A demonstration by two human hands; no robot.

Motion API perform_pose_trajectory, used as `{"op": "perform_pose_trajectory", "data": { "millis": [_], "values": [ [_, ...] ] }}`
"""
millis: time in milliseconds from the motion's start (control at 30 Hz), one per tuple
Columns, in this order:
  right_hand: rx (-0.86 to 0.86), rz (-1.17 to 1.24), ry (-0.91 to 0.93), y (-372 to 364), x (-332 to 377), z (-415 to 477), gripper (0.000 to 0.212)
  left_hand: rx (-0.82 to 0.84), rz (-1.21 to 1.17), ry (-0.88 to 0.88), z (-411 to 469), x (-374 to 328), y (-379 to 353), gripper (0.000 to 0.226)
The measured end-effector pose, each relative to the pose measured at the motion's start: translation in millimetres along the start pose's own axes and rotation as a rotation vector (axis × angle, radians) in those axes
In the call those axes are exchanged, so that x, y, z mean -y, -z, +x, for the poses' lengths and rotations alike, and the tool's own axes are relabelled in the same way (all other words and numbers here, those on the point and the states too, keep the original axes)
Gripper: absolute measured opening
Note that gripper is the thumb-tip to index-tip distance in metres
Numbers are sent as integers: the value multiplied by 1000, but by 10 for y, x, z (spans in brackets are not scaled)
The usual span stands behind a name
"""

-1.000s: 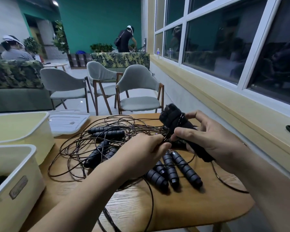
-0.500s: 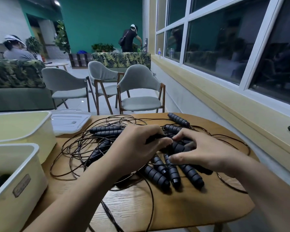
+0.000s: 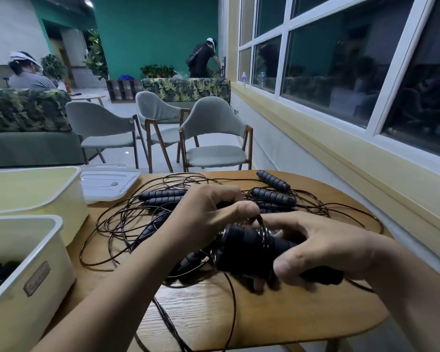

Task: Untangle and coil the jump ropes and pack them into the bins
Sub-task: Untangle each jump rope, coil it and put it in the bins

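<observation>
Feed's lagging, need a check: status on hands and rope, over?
Right hand grips black handles. Left hand pinches cord looped round them. Other tangled ropes crowd the table close by.

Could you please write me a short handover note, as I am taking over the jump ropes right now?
Right hand: grips a pair of handles with cord looped round them.
Left hand: pinches that cord just above the handles.
Table: a tangle of ropes with several loose handles.
Near bin: dark items inside, likely packed ropes. Far bin: nothing visible inside from here. Lid lies beside it.
Left to do: finish this coil, bin it, then untangle and coil the rest.
</observation>
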State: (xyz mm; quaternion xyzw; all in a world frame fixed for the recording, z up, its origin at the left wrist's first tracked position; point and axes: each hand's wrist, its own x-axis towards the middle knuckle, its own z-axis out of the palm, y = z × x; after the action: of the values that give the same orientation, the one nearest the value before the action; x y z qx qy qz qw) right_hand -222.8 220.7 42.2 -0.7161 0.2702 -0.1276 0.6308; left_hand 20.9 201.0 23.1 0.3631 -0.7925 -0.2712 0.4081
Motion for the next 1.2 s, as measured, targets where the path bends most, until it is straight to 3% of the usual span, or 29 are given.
{"op": "perform_pose_trajectory", "data": {
  "millis": [67, 200, 233, 300, 333, 433, 467, 700, 867, 967, 1200],
  "values": [
    [-34, 39, 60, -49, 64, -50, 65, 32, -42, 70, 30, -9, -34, 32],
    [-300, -26, -20, 24, 156, 135, 90, 60, 293, 231, 74, 36, -102, 55],
    [-246, -103, -22, 39, 128, 143, 81, 48, 302, 248, 76, 83, -122, 53],
    [-173, -153, -2, 97, 44, 68, 36, 54, 310, 212, 67, 116, -164, 43],
    [-229, -162, 0, 94, 54, 49, 29, 78, 335, 168, 47, 57, -186, 43],
    [-429, 211, 185, -5, 113, -33, 46, 170, 346, 100, 9, -12, -239, 36],
    [-477, 237, 209, 1, 90, -60, 54, 177, 352, 83, 15, 3, -257, 33],
    [-853, 100, 190, 96, 3, -5, 51, 107, 479, 47, -2, 53, -270, 38],
    [-985, -130, 100, 77, -26, 45, 23, 67, 465, -45, -13, 44, -207, 33],
    [-1015, -237, 61, 102, -91, 69, 27, 27, 381, -73, -36, 18, -174, 27],
    [-891, -348, -105, 114, -135, 90, 27, -41, 249, -79, -79, -17, -104, 18]
  ]
}}
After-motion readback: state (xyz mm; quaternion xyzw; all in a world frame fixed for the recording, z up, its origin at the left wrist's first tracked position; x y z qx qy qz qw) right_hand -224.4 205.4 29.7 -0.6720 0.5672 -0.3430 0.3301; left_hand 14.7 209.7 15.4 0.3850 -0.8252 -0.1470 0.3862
